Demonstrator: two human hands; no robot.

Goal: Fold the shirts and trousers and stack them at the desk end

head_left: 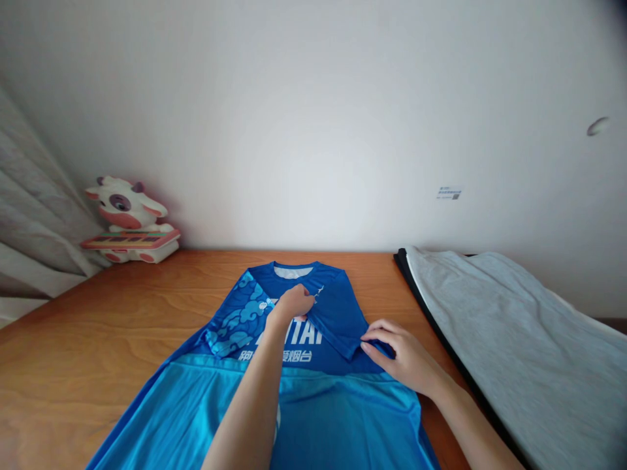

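Observation:
A blue T-shirt (pixel 333 418) lies face up, dark blue at the top and lighter blue below, with white lettering on the chest. Both short sleeves are folded inward over the front; the one on the left has a wave pattern. My left hand (pixel 295 302) reaches across the chest, its fingers closed at the inner edge of the plain right sleeve (pixel 337 313). At that sleeve's lower outer corner, my right hand (pixel 399 352) pinches the fabric between thumb and fingers. The shirt's bottom hem lies outside the view.
Grey and black folded cloth (pixel 509 339) lies along the right side of the wooden table (pixel 122 313). A toy cow with a keyboard (pixel 132 222) stands at the back left, near a curtain (pixel 39 196). A white wall (pixel 313 130) rises behind the table.

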